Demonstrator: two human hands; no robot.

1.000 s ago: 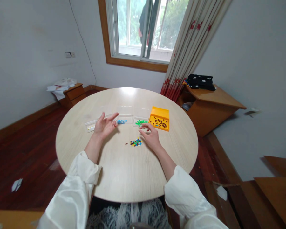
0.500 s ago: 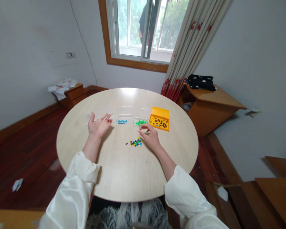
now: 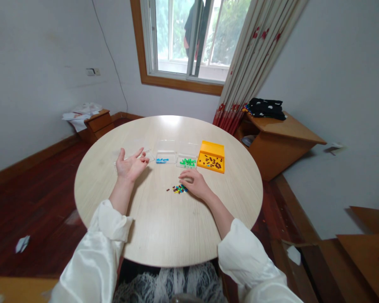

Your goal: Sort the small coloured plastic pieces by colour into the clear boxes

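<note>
Head view: mixed pieces (image 3: 178,190) mid-table (image 3: 164,227). Right hand (image 3: 194,184) at their 2 o'clock, fingers curled, can't tell if pinching. Left hand (image 3: 130,167) at 10, palm up, fingers loosely spread.

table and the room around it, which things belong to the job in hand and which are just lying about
Seemingly in use:
- mixed small pieces, by the right hand
- clear box with blue pieces
- clear box with green pieces
- yellow box

Apparently lying about:
- black cloth
- white papers
</note>
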